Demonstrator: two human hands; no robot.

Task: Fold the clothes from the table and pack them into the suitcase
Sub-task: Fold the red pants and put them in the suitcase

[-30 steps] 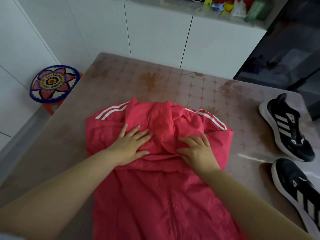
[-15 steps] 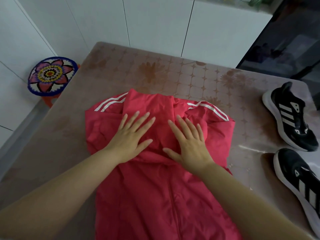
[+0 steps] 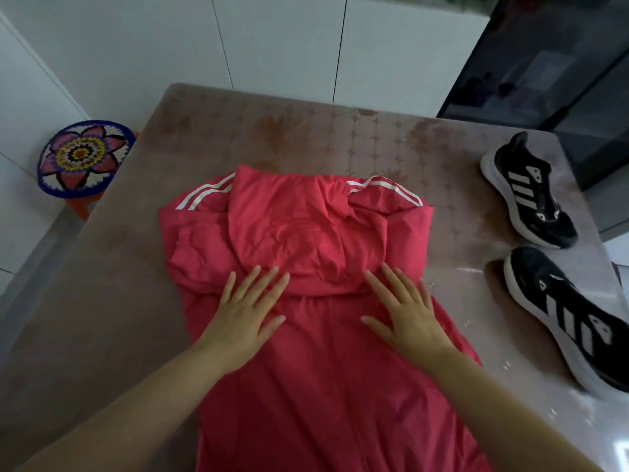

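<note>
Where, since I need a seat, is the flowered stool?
In the head view, the flowered stool stands on the floor at the far left, just beyond the table's left edge near its far corner, left of the pink jacket.

One black white-striped sneaker lies at the right, a second sneaker just nearer. A stool with a flower-patterned seat stands left, near white cabinet doors.

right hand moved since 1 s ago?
Yes. The right hand slid toward the person down the pink jacket: earlier it lay on the folded-down hood, now its fingertips reach the hood's lower edge.
</note>
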